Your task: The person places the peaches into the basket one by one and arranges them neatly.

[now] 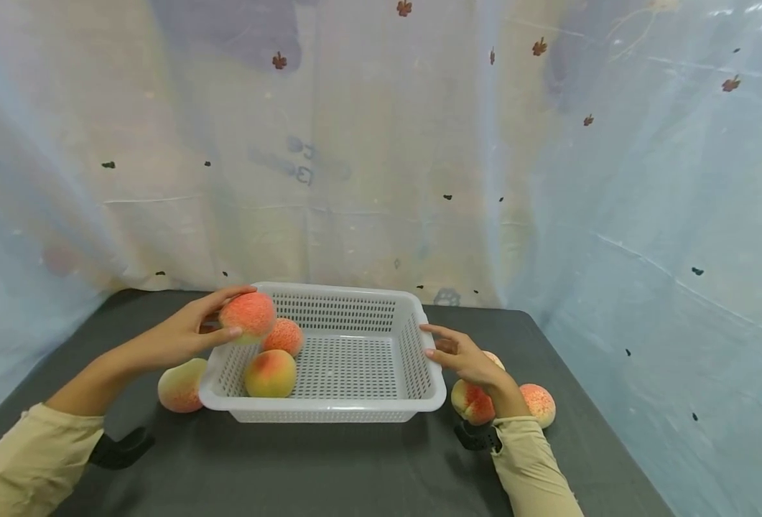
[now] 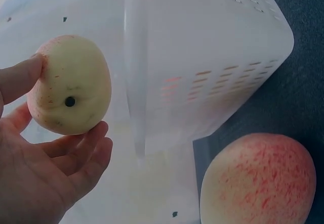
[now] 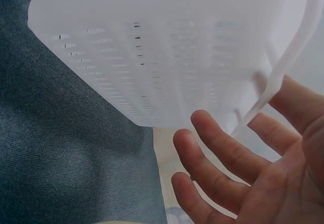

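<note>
My left hand holds a red-and-yellow peach over the left end of a white plastic basket. The left wrist view shows thumb and fingers around the peach, with a small dark hole on its pale side. Two more peaches lie inside the basket, a speckled red one and a yellow one. At the basket's right end, my right hand grips the rim. Its thumb and index finger reach over the edge, while the other fingers are bent outside the wall.
Left of the basket sits a pale peach, also large in the left wrist view. On the right, a red-and-yellow peach and a speckled peach lie around my forearm, another partly hidden. A printed curtain hangs behind the dark table.
</note>
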